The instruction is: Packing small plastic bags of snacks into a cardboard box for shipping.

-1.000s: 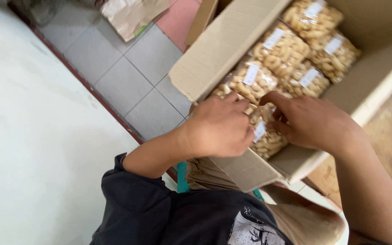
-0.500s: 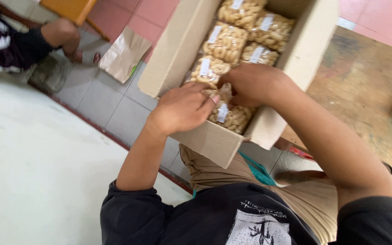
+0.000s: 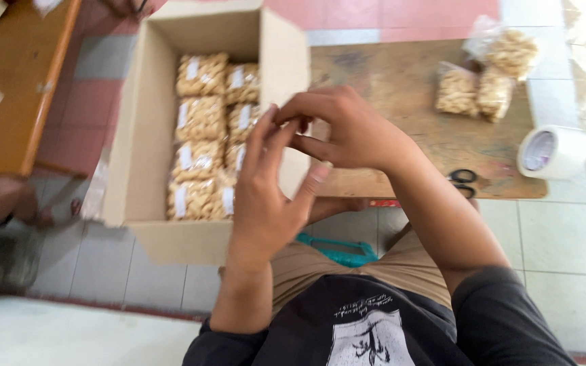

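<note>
- A small home packing workshop is showing itself: a cardboard box [image 3: 145, 135] is sitting on the tiled floor [image 3: 551, 237], filled with bagged snacks [image 3: 201, 115].
- Tape roll [image 3: 552, 152] and scissors [image 3: 464, 181] are lying right, on a low wooden board [image 3: 401, 81].

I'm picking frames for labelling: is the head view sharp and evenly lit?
Head view: left hand and right hand slightly motion-blurred; packets in the cardboard box readable; right edge by the tape roll washed out by glare; floor corners soft.

Open cardboard box [image 3: 145, 163] holds rowed clear snack packets [image 3: 200, 118].
</note>
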